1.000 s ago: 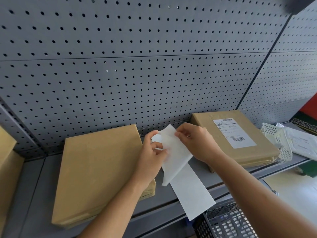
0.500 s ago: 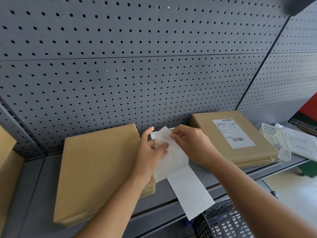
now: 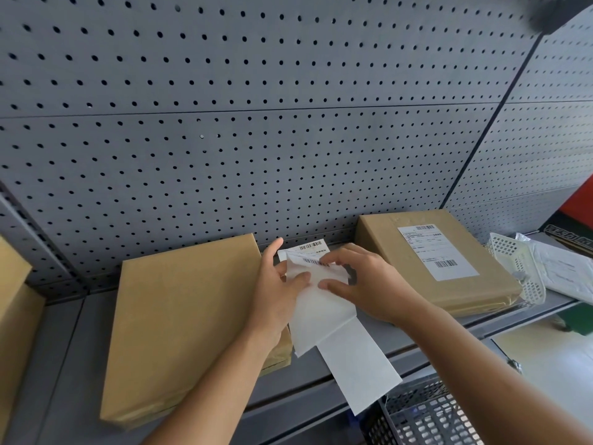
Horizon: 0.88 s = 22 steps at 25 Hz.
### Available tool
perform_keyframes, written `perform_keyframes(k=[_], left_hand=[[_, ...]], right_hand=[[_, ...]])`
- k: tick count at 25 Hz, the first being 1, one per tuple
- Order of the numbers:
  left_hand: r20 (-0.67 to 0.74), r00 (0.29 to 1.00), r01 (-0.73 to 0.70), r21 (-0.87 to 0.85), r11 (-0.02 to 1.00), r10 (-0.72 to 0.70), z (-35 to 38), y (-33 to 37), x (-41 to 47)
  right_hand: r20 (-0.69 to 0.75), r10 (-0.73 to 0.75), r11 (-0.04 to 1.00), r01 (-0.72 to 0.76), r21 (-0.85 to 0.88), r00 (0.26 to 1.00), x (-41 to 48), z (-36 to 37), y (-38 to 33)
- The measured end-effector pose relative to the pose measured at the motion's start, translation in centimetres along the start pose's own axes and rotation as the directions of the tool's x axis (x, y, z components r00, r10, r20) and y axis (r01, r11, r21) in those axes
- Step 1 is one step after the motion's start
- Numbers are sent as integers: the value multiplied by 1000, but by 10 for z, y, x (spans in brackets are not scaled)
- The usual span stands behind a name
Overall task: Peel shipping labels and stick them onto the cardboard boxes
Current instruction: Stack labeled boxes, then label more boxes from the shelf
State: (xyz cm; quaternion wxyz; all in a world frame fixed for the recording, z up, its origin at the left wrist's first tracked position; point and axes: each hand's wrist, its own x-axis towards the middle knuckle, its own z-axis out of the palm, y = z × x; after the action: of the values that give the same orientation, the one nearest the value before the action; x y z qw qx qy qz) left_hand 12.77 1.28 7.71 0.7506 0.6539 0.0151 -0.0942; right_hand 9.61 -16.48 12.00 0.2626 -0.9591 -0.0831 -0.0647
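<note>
Both hands work a white strip of shipping labels above the grey shelf. My left hand pinches the strip's left side. My right hand pinches the top corner of a label, folded back so its barcode shows. The strip's tail hangs past the shelf's front edge. A plain cardboard box lies to the left of my hands with no label on it. To the right lies a second cardboard box with a printed label stuck on top.
A grey pegboard wall rises behind the shelf. Part of another cardboard box shows at the far left. A white perforated basket and white mailer bags sit at the right. A dark wire basket stands below the shelf.
The label's top corner has been peeled back and down, so barcodes now show. Both hands have shifted slightly toward each other on the strip.
</note>
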Motion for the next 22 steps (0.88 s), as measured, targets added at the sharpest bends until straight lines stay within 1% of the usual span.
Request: perform_keyframes(k=[4,6,8,11,14,18,22], left_hand=[[20,999,-47,109,993,45,0,-5,0],[25,998,-58,167,984,55,1,-6,1],[18,998,-56,227,972,54,5,-6,1],[12,998,-55,336,940,54,10,-8,1],[8,999,-45,410,911,45,11,-7,3],[8,999,-39,577,816,42,16,0,3],[4,1000,0,696,718,-4,21,5,5]], right_hand=[[-155,40,999,-38,12,987,9,-5,1],[-199,70,997,-75,-18,978,16,-12,-2],[-240,89,996,-94,-8,967,23,-20,-5],[-320,67,998,-68,8,945,37,-32,-10],[-425,72,997,-58,47,903,52,-48,-15],[-488,74,997,-68,31,870,64,-69,-22],[-523,40,999,-20,45,851,69,-82,-27]])
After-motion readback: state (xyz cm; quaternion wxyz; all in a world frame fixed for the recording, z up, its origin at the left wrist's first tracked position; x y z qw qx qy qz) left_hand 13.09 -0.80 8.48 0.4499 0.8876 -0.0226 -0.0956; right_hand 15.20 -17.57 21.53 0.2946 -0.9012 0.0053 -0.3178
